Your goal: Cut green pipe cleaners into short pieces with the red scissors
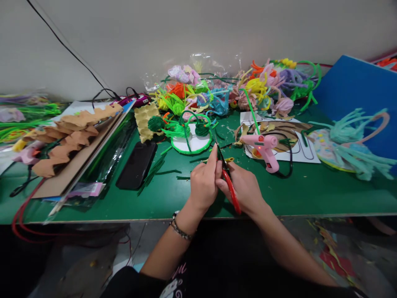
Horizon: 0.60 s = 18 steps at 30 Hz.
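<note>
My right hand (246,187) is wrapped round a pair of red-handled scissors (230,187), their dark blades pointing away from me. Close against the blades, my left hand (202,183) is pinched shut; whatever lies between its fingers is hidden. Just beyond both hands rests a white disc (196,142) edged in green pipe cleaner, with dark green balls and bright green strands on it. A small yellow piece (228,159) shows beside the scissors. To the right, a pink glue gun (267,152) stands on a white sheet (305,155) with a bright green stick in its back.
Left of my hands lie a black phone (136,165), dark green clippings (153,174) and cardboard (77,165) topped with egg-carton strips (70,149). Colourful pipe-cleaner pieces (220,101) pile against the wall. At right are a mint-green pipe-cleaner piece (350,132) and a blue board (356,91).
</note>
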Tool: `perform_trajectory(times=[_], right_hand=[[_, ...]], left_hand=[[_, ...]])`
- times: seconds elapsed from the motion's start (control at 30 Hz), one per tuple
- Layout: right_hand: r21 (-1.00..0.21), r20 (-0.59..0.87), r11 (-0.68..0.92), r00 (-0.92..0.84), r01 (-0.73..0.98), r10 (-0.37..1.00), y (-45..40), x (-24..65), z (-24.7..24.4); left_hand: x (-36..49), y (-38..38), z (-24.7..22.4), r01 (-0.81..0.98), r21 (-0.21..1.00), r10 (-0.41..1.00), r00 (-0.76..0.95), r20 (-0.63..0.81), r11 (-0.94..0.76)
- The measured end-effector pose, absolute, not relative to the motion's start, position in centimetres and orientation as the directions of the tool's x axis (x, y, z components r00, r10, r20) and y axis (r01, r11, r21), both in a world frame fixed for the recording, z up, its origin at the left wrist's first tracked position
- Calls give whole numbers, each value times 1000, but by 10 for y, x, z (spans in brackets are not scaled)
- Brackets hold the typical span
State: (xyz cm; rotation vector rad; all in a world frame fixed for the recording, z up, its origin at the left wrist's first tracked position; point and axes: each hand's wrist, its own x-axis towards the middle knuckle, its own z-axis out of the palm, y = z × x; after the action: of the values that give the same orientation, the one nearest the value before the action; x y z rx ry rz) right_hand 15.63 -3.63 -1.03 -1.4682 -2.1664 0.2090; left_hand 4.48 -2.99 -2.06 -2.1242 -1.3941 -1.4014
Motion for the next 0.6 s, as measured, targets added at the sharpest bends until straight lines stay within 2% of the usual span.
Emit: perform_trajectory(times=[0.3,0.6], right_hand=[[-376,290,398,-302,837,908,-34,155,-9],[-388,342,414,-288,823,894,-33,155,-17]], left_hand=[[45,-25,-25,869,152,560,160,813,-470],[46,-27,-23,793,265,647,201,735,-548]])
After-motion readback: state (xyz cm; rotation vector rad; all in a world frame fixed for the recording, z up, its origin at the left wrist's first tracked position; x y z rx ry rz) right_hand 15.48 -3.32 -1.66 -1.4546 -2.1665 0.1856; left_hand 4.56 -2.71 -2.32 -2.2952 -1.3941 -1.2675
